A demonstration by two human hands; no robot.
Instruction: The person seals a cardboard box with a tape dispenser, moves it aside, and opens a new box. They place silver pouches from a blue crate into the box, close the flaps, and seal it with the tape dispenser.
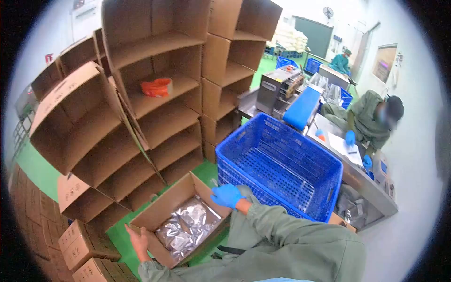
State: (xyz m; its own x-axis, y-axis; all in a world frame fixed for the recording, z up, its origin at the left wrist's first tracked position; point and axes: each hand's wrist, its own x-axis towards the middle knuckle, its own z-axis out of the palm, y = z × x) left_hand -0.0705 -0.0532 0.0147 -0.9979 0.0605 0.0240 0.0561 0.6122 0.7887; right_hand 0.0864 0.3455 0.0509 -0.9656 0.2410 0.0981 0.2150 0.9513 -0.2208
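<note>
An open cardboard box [162, 207] holding several shiny silver packets [185, 228] is low in front of me, tilted. My left hand [139, 242], bare, grips the box's left edge, thumb and fingers at its near left corner. My right hand [227, 195], in a blue glove, is by the box's far right edge, its fingers bent together; what they hold is too small to make out. Just beyond my right hand stands a large blue crate [277, 176] with no items visible inside.
Stacked open cartons [159, 113] rise ahead and left, one holding an orange item [157, 88]. Closed cartons [84, 242] stand at lower left. A blue conveyor [302, 107] is beyond the crate. A seated co-worker [371, 117] with blue gloves is at the right; another person [340, 62] is farther back.
</note>
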